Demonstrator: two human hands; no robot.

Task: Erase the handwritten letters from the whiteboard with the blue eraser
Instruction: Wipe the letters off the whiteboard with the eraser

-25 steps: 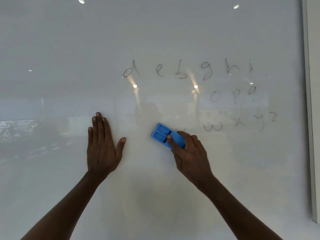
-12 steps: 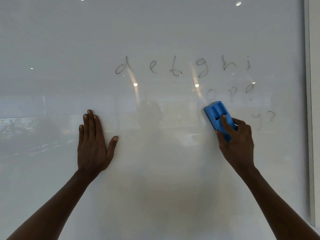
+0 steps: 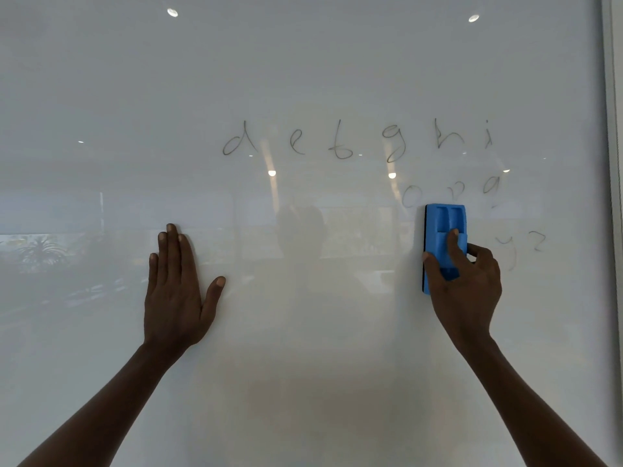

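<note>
A glossy whiteboard (image 3: 303,382) fills the view. A top row of handwritten letters (image 3: 357,141) reads d, e, f, g, h, i. Below it at the right are fainter letters o, p, q (image 3: 451,192), and lower still y and z (image 3: 522,246). My right hand (image 3: 463,291) presses the blue eraser (image 3: 445,227) upright against the board, just under the o and p and left of the y. My left hand (image 3: 177,288) lies flat on the board at the left, fingers spread and pointing up, holding nothing.
The board's pale frame edge (image 3: 612,163) runs down the far right. Ceiling lights and a room reflect in the glossy surface.
My right hand swept the eraser from the board's middle to the right, turning it upright. The letters left of the y in the bottom row are gone. The left hand stays flat.
</note>
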